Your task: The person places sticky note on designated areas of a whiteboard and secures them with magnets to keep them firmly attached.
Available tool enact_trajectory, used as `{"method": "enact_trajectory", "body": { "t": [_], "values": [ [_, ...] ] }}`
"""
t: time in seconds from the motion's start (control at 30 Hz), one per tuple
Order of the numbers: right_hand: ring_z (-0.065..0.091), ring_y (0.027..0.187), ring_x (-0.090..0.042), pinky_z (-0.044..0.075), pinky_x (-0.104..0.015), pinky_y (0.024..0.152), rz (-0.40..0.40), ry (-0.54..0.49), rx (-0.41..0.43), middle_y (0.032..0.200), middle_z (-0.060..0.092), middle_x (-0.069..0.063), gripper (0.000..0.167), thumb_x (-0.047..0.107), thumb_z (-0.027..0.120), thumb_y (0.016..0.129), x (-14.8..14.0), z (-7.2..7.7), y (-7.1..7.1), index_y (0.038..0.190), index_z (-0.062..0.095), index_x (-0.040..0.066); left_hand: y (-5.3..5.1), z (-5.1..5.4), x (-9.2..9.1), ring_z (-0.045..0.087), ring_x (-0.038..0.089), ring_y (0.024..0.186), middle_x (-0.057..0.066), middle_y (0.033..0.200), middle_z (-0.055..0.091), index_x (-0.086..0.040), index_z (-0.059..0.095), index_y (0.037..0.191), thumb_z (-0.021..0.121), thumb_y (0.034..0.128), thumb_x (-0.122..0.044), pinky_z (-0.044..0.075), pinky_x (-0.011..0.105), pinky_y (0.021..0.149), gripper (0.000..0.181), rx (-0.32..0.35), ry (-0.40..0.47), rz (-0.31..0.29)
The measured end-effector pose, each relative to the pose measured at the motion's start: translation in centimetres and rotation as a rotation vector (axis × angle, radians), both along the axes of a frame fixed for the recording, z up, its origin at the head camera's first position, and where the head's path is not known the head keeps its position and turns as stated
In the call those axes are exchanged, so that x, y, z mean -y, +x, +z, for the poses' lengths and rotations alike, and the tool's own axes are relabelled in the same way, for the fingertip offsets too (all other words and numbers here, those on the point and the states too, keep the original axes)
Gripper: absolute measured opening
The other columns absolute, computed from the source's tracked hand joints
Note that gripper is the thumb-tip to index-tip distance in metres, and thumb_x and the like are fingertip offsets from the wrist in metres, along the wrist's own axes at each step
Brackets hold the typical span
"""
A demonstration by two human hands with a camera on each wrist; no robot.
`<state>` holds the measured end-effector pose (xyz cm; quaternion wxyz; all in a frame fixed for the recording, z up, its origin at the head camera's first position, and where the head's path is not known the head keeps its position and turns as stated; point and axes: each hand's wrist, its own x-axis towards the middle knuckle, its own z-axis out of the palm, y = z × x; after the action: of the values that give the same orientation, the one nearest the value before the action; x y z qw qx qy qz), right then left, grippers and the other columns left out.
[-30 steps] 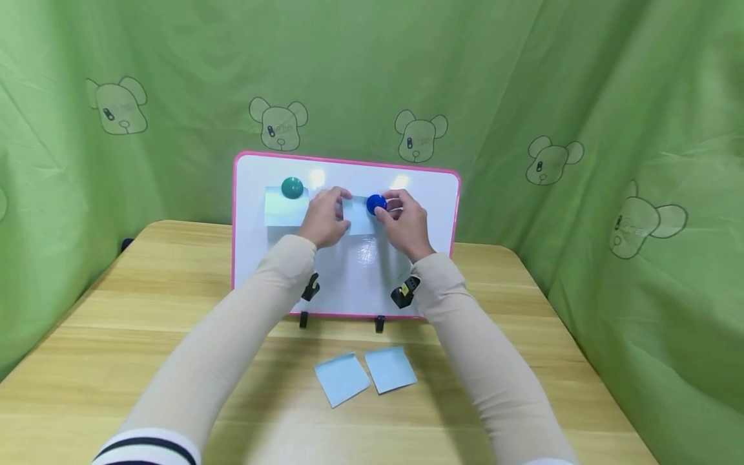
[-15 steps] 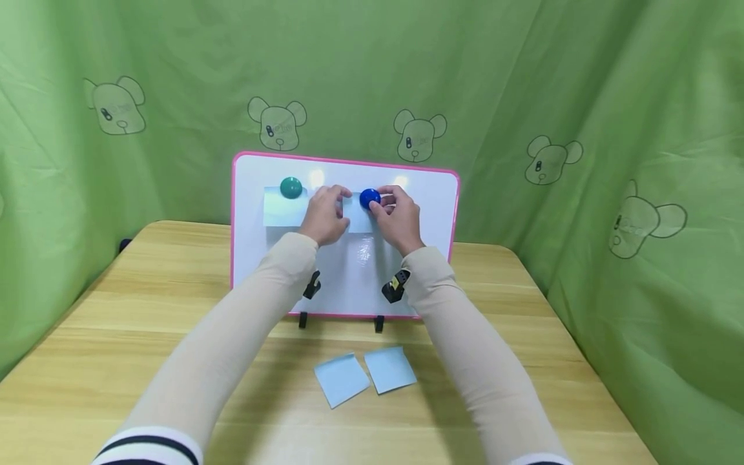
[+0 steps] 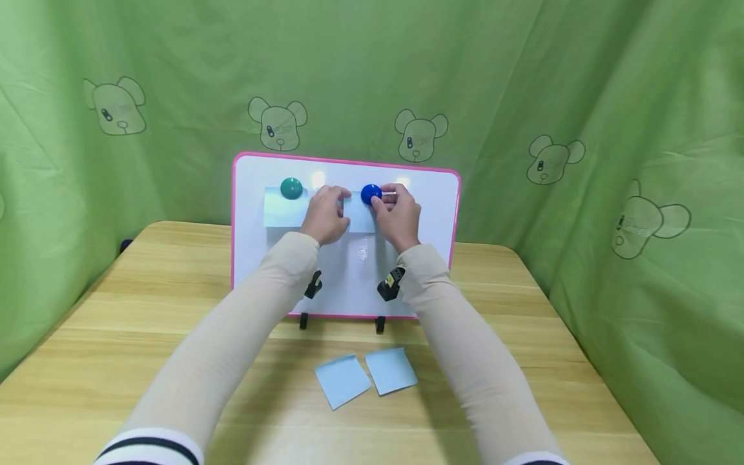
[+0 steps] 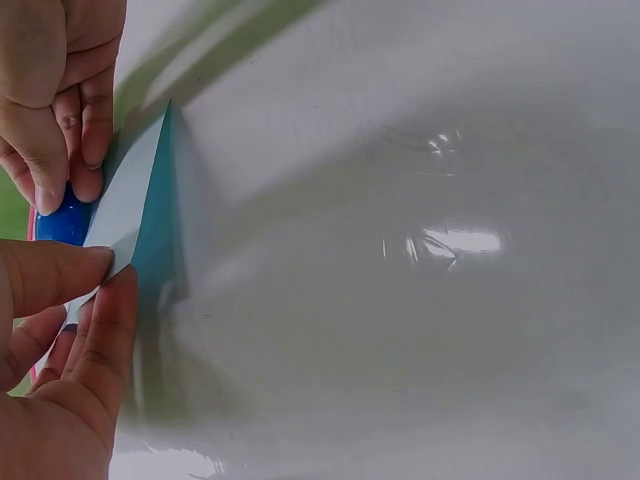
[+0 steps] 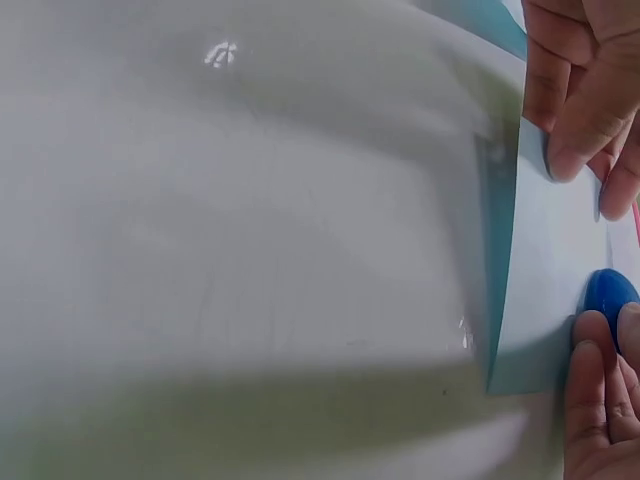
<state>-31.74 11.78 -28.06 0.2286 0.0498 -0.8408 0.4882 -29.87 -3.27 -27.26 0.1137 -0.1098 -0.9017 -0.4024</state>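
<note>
My left hand (image 3: 326, 215) pinches the left edge of a light blue note (image 3: 359, 216) held against the whiteboard (image 3: 343, 278). In the left wrist view the thumb and fingers of the left hand (image 4: 75, 340) grip that note (image 4: 125, 205), whose lower part stands off the board. My right hand (image 3: 399, 218) holds a round blue magnet (image 3: 371, 194) at the note's upper right. The right wrist view shows the magnet (image 5: 608, 294) between the thumb and fingers of the right hand (image 5: 605, 400), over the note (image 5: 550, 270).
Left of the hands, a green magnet (image 3: 291, 188) sits on the top edge of another blue note (image 3: 281, 210). Two more notes (image 3: 342, 381) (image 3: 391, 371) lie on the wooden table (image 3: 145, 310) before the board. Black feet (image 3: 380, 324) support the board; a green curtain (image 3: 349, 77) hangs behind.
My right hand has moved left and slightly up with the blue magnet, which is now nearer the note's top edge. My left hand has stayed about where it was.
</note>
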Motion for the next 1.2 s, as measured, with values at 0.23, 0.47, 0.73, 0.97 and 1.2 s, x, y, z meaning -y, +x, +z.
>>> {"method": "enact_trajectory", "body": {
  "t": [0.23, 0.47, 0.73, 0.97, 1.2],
  "values": [
    [0.067, 0.088, -0.02, 0.055, -0.028, 0.079, -0.033, -0.011, 0.026, 0.1, 0.067, -0.012, 0.031, 0.016, 0.065, 0.093, 0.36, 0.08, 0.0, 0.12, 0.059, 0.003, -0.05, 0.03, -0.1, 0.051, 0.018, 0.094, 0.006, 0.112, 0.05, -0.007, 0.053, 0.134, 0.066, 0.0883, -0.001, 0.05, 0.026, 0.079, 0.048, 0.008, -0.011, 0.006],
    [0.066, 0.085, -0.02, 0.056, -0.028, 0.075, -0.045, -0.004, 0.045, 0.098, 0.066, -0.012, 0.03, 0.018, 0.065, 0.093, 0.52, -0.01, 0.04, 0.119, 0.059, 0.003, 0.01, -0.01, -0.04, 0.051, 0.018, 0.094, 0.006, 0.111, 0.051, -0.008, 0.053, 0.134, 0.066, 0.0888, -0.002, 0.05, 0.027, 0.078, 0.047, 0.013, -0.021, 0.01],
    [0.066, 0.082, -0.02, 0.056, -0.029, 0.071, -0.066, -0.002, 0.052, 0.095, 0.067, -0.011, 0.029, 0.017, 0.066, 0.092, 0.64, 0.13, 0.04, 0.116, 0.058, 0.002, -0.2, -0.04, 0.02, 0.051, 0.018, 0.094, 0.006, 0.113, 0.05, -0.009, 0.053, 0.135, 0.066, 0.0889, -0.003, 0.051, 0.026, 0.078, 0.049, 0.016, -0.028, 0.012],
    [0.066, 0.079, -0.021, 0.055, -0.03, 0.068, -0.071, 0.001, 0.067, 0.092, 0.067, -0.011, 0.029, 0.018, 0.065, 0.093, 0.66, 0.13, 0.11, 0.116, 0.057, 0.003, -0.29, -0.14, 0.02, 0.051, 0.018, 0.093, 0.006, 0.113, 0.051, -0.009, 0.053, 0.134, 0.066, 0.0883, -0.002, 0.051, 0.026, 0.078, 0.048, 0.009, -0.02, 0.006],
    [0.066, 0.078, -0.02, 0.055, -0.029, 0.067, -0.074, -0.002, 0.077, 0.093, 0.067, -0.011, 0.028, 0.018, 0.065, 0.094, 0.72, 0.22, 0.08, 0.116, 0.057, 0.004, -0.38, -0.1, 0.0, 0.051, 0.018, 0.093, 0.006, 0.111, 0.05, -0.009, 0.053, 0.135, 0.066, 0.0883, -0.002, 0.05, 0.026, 0.078, 0.049, 0.013, -0.02, 0.008]
  ]
}}
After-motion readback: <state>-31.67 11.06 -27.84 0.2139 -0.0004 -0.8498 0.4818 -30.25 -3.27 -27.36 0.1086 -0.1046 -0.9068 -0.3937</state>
